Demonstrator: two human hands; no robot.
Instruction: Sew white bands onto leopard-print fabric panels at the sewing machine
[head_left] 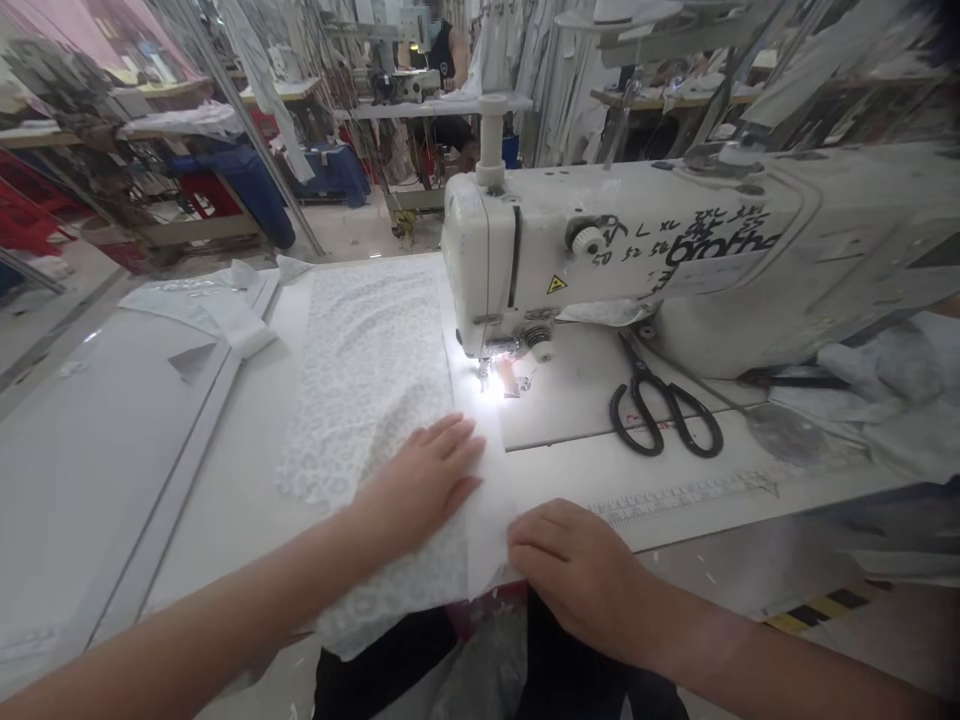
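A pale leopard-print fabric piece (360,370) lies flat on the white sewing table, with a plain white strip (486,500) along its right edge. The strip runs up to the lit needle and presser foot (484,374) of a white sewing machine (600,240). My left hand (424,475) rests palm down on the fabric and strip, fingers extended toward the needle. Curled at the strip's right edge near the table front, my right hand (574,560) has its fingers closed; its fingertips are partly hidden, and the strip's edge appears to be in them.
Black-handled scissors (664,400) lie on the machine bed. A clear ruler (675,495) runs along the table front. Fabric scraps (206,305) sit at the left, and crumpled fabric (892,390) at the right. Behind, a person (450,60) sits at another machine.
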